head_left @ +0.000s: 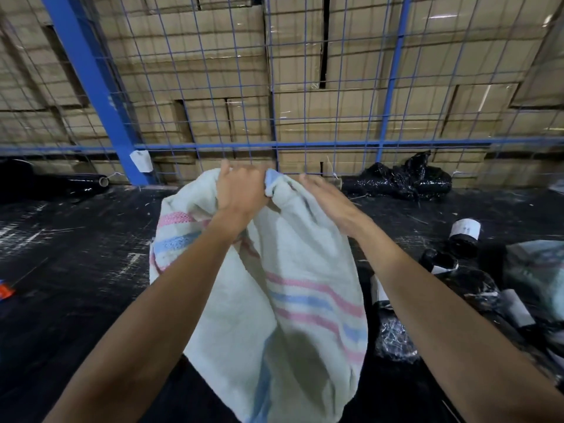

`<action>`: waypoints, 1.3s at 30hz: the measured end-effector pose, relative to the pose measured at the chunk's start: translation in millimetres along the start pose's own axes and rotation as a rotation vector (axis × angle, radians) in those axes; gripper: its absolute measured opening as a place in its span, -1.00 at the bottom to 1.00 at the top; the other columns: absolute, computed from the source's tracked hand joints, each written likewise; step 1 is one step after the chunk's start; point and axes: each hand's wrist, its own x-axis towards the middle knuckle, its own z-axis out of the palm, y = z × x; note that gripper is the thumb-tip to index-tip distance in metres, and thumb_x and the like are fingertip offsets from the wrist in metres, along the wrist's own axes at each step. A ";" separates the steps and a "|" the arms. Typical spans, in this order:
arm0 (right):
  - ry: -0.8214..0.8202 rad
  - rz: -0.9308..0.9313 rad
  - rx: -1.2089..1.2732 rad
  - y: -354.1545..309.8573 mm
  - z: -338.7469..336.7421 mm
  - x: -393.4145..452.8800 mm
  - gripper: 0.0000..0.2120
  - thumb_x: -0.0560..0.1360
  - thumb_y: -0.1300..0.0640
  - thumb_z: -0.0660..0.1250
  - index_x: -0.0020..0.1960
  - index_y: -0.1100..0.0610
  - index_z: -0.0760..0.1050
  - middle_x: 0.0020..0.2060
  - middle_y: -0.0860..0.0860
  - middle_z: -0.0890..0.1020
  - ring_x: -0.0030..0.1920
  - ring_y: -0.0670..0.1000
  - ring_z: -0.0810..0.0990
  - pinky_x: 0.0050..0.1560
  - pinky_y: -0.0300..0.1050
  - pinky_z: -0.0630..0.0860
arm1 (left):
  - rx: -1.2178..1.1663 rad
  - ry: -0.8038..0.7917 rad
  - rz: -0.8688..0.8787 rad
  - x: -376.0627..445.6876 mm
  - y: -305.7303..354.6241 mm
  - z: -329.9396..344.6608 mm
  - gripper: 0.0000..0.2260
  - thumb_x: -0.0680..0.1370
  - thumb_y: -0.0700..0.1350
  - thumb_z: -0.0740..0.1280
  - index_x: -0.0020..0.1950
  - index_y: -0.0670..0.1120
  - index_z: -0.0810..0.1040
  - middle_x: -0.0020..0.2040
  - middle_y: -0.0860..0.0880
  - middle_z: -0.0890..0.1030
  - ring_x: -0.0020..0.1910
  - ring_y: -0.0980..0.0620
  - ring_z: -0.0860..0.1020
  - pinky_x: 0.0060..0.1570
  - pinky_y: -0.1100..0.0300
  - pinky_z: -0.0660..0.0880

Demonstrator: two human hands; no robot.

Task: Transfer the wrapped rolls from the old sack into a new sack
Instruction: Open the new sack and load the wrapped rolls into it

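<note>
1. Your sack (293,300) is whitish, crossed by pink and light-blue woven stripes.
2. The rolls (464,236) at your right are wrapped in glossy black, with white paper labels.
3. The floor (76,270) is black, flecked with pale scuffs.
4. The wire fence (213,117) and its post (91,80) are blue.
5. The boxes (320,111) behind it are plain brown cardboard.
6. A crumpled bag (403,178) by the fence is shiny black.
</note>
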 end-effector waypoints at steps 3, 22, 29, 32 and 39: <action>-0.085 -0.022 -0.234 4.2 -2.0 -4.5 -0.39 0.45 -0.31 0.36 0.40 -0.06 0.38 0.20 -0.12 0.56 0.11 -0.06 0.57 0.08 -0.07 0.53 | -0.046 -0.027 -0.120 17.7 -15.4 -8.8 -0.86 0.44 -0.05 0.31 -0.04 -0.05 0.50 -0.38 -0.01 0.46 -0.33 -0.12 0.49 0.18 -0.05 0.26; -0.162 -0.058 -0.286 -13.3 -5.6 -7.5 -0.23 0.38 -0.26 0.47 0.48 -0.05 0.27 0.25 -0.17 0.53 0.16 -0.09 0.56 0.18 -0.09 0.52 | 0.026 -0.004 -0.140 32.2 -26.8 -22.5 -0.84 0.45 -0.01 0.22 -0.16 0.01 0.58 -0.22 -0.04 0.63 -0.18 -0.12 0.57 0.25 -0.11 0.18; -0.019 0.229 0.337 -5.7 1.0 8.3 -0.78 0.48 0.35 0.23 -0.30 0.17 0.51 -0.39 0.05 0.53 -0.37 0.05 0.49 -0.45 -0.30 0.46 | 0.131 0.173 0.070 19.8 -16.8 -30.6 -0.19 0.41 -0.03 0.42 0.59 0.03 0.11 0.47 -0.25 0.27 0.53 -0.20 0.17 0.45 -0.39 -0.11; -0.066 0.195 0.552 -14.8 -4.6 13.3 -0.61 0.49 0.41 0.18 -0.44 0.21 0.59 -0.46 0.08 0.61 -0.37 0.06 0.59 -0.35 -0.21 0.54 | 0.162 0.135 0.432 -1.6 10.9 -31.7 -0.17 0.40 0.00 0.23 0.62 0.08 -0.08 0.54 -0.13 0.19 0.56 -0.13 0.13 0.40 -0.46 -0.19; -0.215 0.115 -0.040 -26.1 -0.1 1.1 -0.38 0.44 -0.41 0.29 0.34 -0.04 0.49 0.16 -0.11 0.64 0.12 -0.07 0.62 0.20 -0.07 0.51 | 0.115 -0.038 0.093 9.1 -7.3 -22.0 -0.77 0.46 -0.03 0.25 0.00 -0.02 0.65 -0.02 -0.04 0.63 0.13 -0.07 0.49 0.26 -0.15 0.13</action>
